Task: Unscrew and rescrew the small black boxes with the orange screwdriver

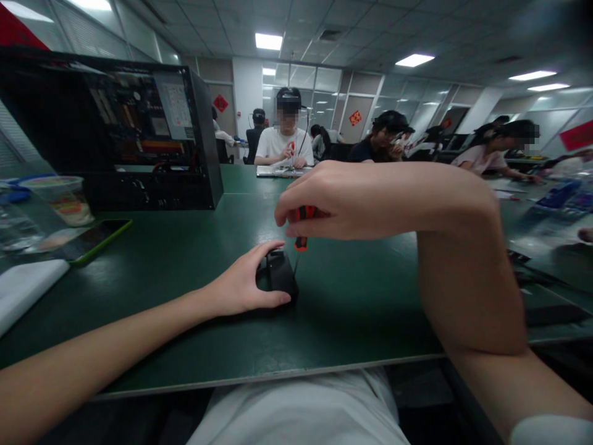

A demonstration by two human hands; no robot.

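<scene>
A small black box-shaped part (281, 275) rests on the green table, and I cannot make out its exact kind. My left hand (248, 279) is wrapped round its left side, with the thumb at the near edge and fingers at the far edge. Above it, my right hand (319, 201) is closed round the red and black handle of a screwdriver (301, 242). The screwdriver points down, slightly tilted, and its thin shaft meets the right side of the black part. Where exactly the tip sits is hard to see.
An open black computer case (204, 136) stands at the back left of the green table (185, 352). Nearer are a plastic cup (62, 198), a phone with a green edge (102, 242) and a white object (32, 287). Across the table, a person (285, 139) works with a tool.
</scene>
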